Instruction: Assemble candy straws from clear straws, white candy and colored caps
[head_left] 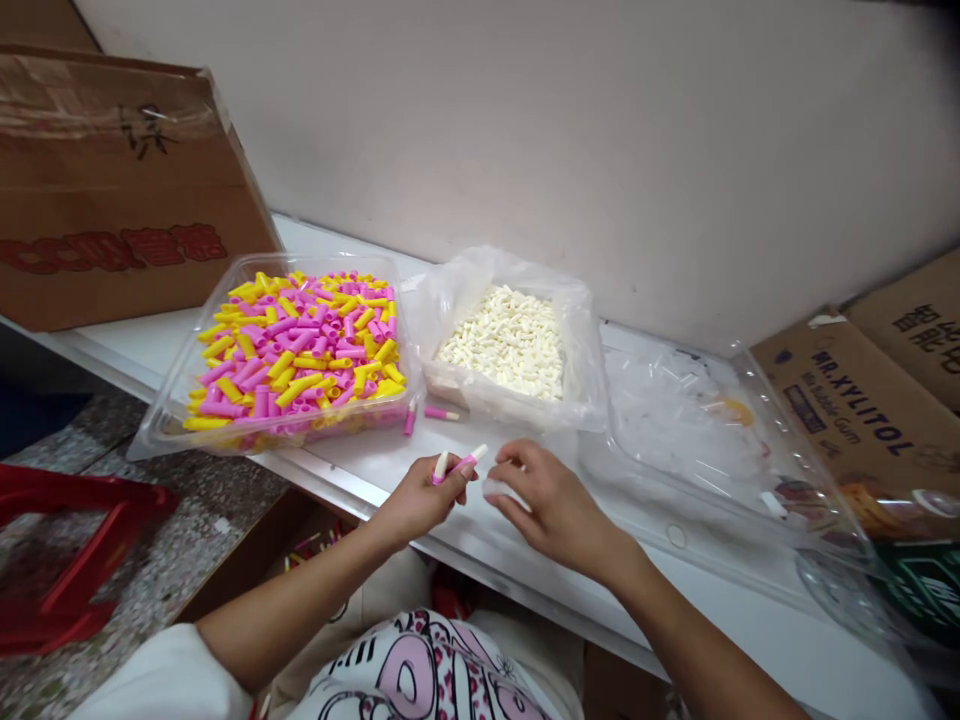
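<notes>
My left hand (431,495) is closed around pink tubes, at least two of them. A white tip sticks out of one tube (472,460), and another white tip (440,465) stands beside it. Just to the right, my right hand (544,500) has its fingers curled toward the thumb. A whitish, translucent thing (504,490) shows between them, too blurred to name. Behind the hands, a clear plastic tray (150,425) holds many pink and yellow tubes (300,350). Next to it, a bag-lined container (589,385) is filled with small white pieces (510,340).
Two loose pink tubes (441,413) lie on the white table (465,530) between the containers. A clear plastic tray (675,480) with clear parts stands at right, near a cardboard box (840,390). At left are another box (112,200) and a red stool (97,560).
</notes>
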